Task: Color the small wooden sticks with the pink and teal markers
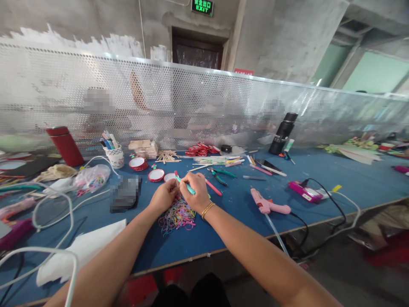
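Observation:
My right hand [194, 192] is closed around a teal stick [188, 187] that pokes out toward the left; a gold bracelet sits on that wrist. Beside it and touching, my left hand [164, 195] is curled shut on the red tip end of the stick, though what exactly its fingers pinch is hidden. Both hands hover over a heap of thin coloured rubber bands [177, 216] on the blue table [230, 221].
A pink glue gun [268, 206] lies to the right with its cord. Green-handled pliers [220, 174], coloured sticks, red round lids [156, 175], a cup of pens [114, 155], a red flask [65, 145], a black bottle [283, 132], white cables and paper at left.

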{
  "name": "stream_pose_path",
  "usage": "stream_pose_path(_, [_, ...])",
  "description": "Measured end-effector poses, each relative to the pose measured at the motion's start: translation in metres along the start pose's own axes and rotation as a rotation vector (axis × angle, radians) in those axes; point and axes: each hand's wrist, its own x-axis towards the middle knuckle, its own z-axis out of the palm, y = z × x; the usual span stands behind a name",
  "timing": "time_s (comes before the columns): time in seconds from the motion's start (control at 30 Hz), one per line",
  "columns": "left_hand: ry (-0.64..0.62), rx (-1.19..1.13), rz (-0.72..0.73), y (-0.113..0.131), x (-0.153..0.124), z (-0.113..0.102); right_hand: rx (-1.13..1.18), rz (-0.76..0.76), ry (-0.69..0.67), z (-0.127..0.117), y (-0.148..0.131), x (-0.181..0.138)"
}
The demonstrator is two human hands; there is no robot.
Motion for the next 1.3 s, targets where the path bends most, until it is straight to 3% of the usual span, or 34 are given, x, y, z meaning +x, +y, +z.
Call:
stream_pose_path(0.27, [-0.008,-0.047,-0.031,0.0020,0.0006,0.0006,-0.023,0.048,0.047,-0.0036,0.0046,0.0017])
stream_pose_path(0.77, [0.004,0.017,-0.026,-0.0009,0.0008,-0.0009,-0.039,-0.014,-0.005,-0.0001,0.0013,0.0005])
stream_pose_path(1.0, [-0.005,-0.044,-0.022,0.0023,0.0003,0.0012,-0.044,0.045,0.053,-0.0032,0.0068,0.0020])
stream_pose_path(1.3, [-0.002,0.001,-0.016,-0.0013,0.0006,-0.0001,-0.037,-0.013,-0.010,0.0002,0.0005,0.0007])
